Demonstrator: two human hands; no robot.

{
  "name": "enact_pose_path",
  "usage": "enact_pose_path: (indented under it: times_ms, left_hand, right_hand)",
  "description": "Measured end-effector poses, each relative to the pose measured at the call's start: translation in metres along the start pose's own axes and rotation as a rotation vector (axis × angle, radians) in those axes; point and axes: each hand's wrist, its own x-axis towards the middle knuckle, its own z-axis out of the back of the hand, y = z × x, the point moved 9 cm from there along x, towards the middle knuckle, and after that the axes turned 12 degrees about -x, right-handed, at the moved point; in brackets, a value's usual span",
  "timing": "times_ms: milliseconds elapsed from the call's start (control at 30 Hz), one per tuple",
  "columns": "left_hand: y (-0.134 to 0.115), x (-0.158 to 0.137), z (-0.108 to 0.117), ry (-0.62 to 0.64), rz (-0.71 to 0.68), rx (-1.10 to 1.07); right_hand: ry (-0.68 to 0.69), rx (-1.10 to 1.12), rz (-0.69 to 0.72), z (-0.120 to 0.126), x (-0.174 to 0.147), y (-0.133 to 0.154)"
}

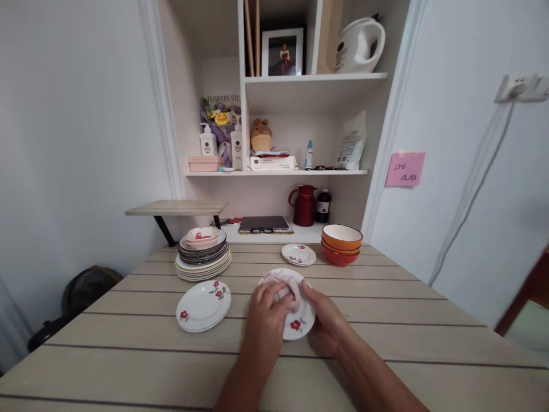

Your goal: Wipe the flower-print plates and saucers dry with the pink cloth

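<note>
Half-curled, my left hand [268, 309] bunches a pale cloth [293, 282] against the red-flowered plate [303, 313] my right hand [329, 320] pinches by its rim over the tabletop [398, 343]; wiping looks unfinished. Whether the paired plates [203, 306] leftward are done, I can't tell.

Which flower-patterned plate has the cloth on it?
The plate in the right hand, under the cloth; the left flowered plates and far flowered plates carry none.

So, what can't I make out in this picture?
All in the head view:
Held plate: middle hidden by the cloth and left hand.
Right hand: most fingers hidden behind the plate.
Bowl stack: lower bowls' insides covered by the top bowl.
Pink note: lower writing too small and blurred to read.
Brown object: cut off by the right edge.
</note>
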Motion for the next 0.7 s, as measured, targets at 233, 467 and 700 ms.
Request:
enact_pose_path:
  times_ms: [233,467,700]
  left_hand:
    - [-0.020,0.004,-0.008,0.118,-0.061,-0.119]
    - [0.003,0.000,0.000,0.010,0.028,0.021]
    - [-0.002,0.002,0.001,0.020,0.017,0.002]
  right_hand:
    - [0.026,0.077,0.039,0.012,0.006,0.011]
    - [-0.010,0.034,0.052,0.013,0.005,0.011]
    - [0.085,0.030,0.037,-0.008,0.001,0.001]
